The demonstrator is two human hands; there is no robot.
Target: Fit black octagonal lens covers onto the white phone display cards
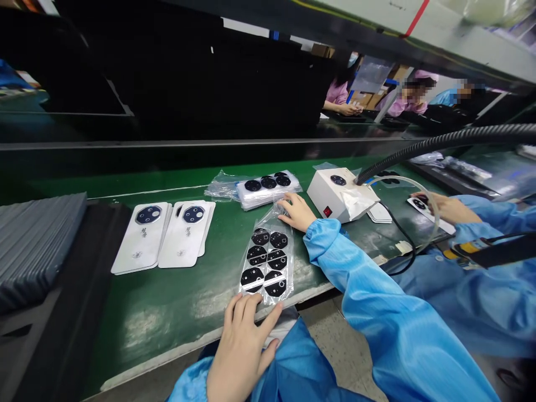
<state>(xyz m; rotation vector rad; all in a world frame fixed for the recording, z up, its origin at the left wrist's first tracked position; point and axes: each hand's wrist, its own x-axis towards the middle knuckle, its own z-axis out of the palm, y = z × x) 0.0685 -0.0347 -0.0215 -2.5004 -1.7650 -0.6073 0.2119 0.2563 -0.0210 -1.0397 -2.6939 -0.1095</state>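
Observation:
A clear plastic bag (268, 262) lies on the green table edge, with several black camera lens covers in two columns inside it. My left hand (245, 340) is at the bag's near end, fingers spread, the fingertips at its lower edge. At the far end, my right hand (298, 212) rests with its fingers apart on or beside the plastic; whether it presses the film I cannot tell. Just beyond it sits a stack of white sheets with black lens covers (268, 187), partly in a clear wrapper. White phone back covers (140, 240) lie in two piles to the left.
A white box with a red switch (341, 195) stands to the right, with a black corrugated hose (444, 142) over it. Beyond it, a co-worker's hand (450, 209) holds a white phone cover. A row of grey sheets (39, 245) stands at far left.

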